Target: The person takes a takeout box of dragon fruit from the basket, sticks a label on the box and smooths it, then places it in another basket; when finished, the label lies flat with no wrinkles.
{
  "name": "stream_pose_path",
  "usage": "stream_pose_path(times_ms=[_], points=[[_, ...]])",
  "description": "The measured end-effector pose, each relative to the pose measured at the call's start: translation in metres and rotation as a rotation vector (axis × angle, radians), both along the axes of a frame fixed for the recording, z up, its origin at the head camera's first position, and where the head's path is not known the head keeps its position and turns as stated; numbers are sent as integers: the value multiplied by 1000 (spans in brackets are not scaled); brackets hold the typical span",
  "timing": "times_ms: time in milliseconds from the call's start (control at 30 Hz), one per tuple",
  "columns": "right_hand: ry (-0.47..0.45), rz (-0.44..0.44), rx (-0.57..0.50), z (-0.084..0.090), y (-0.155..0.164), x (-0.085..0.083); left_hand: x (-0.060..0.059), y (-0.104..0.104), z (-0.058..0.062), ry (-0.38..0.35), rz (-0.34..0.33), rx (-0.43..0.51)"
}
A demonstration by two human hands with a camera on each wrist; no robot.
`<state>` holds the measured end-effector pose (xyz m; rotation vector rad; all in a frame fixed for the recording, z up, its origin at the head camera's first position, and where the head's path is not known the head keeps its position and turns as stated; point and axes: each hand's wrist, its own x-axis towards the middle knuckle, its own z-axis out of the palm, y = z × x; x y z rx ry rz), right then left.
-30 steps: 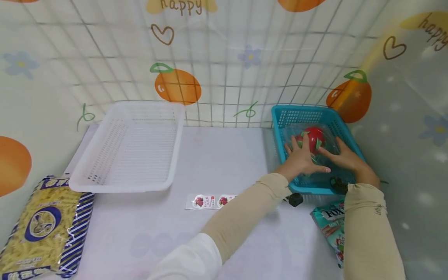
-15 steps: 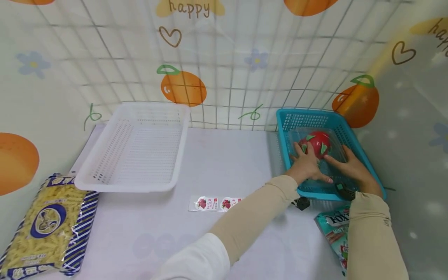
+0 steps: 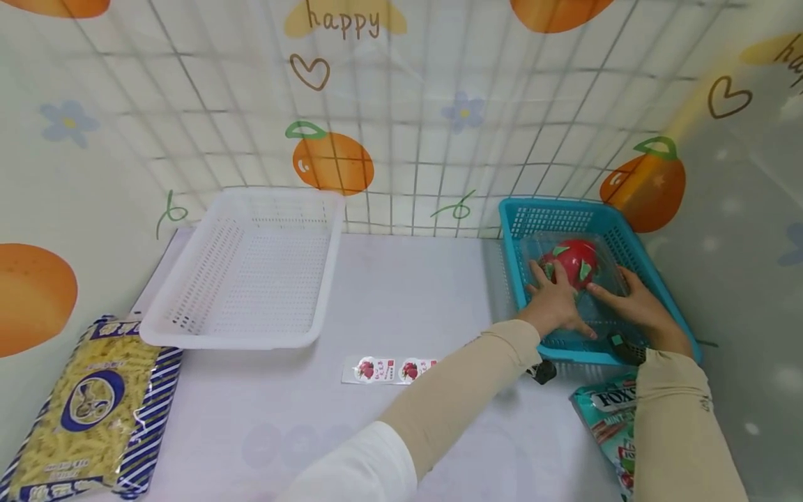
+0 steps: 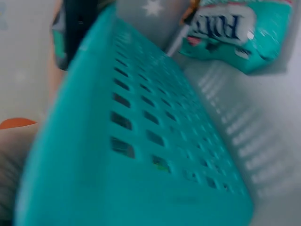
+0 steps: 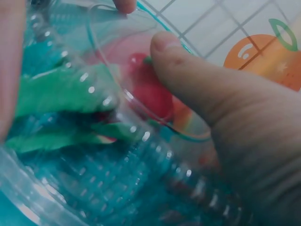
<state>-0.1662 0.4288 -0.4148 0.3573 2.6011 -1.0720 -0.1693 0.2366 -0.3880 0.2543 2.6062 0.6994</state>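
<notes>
**Both hands on the clear box in the blue basket**

At the far right corner of the desk (image 3: 401, 293) stands a blue basket (image 3: 665, 293), its back wall against the gridded wall covering. Inside it lies a clear plastic box (image 3: 605, 268) holding a red dragon fruit (image 3: 577, 258) with green scales. Both hands reach into the basket from the near side and lie on that box.

The left hand (image 3: 555, 303) rests on the box's left part, fingers spread and fairly straight, the fingertips touching the lid beside the fruit. The right hand (image 3: 633, 303) lies on the box's right part, fingers extended toward the fruit. In the right wrist view the thumb (image 5: 188, 77) presses flat against the transparent lid (image 5: 131, 108), with the red and green of the fruit showing through the plastic. Neither hand is seen curled round the box; both lie released and flat upon it.

The left wrist view shows only the perforated outer wall of the basket, blurred, and past it a teal snack bag (image 4: 240, 28).

That snack bag (image 3: 611, 425) lies at the near right edge of the desk, just in front of the basket. A white basket (image 3: 188, 286) stands at the far left. A bag of pasta (image 3: 88, 411) lies at the near left corner. A strip of stickers (image 3: 389, 369) lies near the middle of the desk, in front of the white basket.
</notes>
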Motion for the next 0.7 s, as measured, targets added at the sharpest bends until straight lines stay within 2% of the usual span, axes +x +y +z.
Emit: stream_pose_path(times_ms=[333,500,700], points=[[-103,11,13,-1,5,-3,2,3,-11,29,-33,-54],[-133,-9,9,-1,8,2,6,4,-10,37,-45,-50],[-129,-14,37,3,5,-1,4,2,-5,40,-14,-64]])
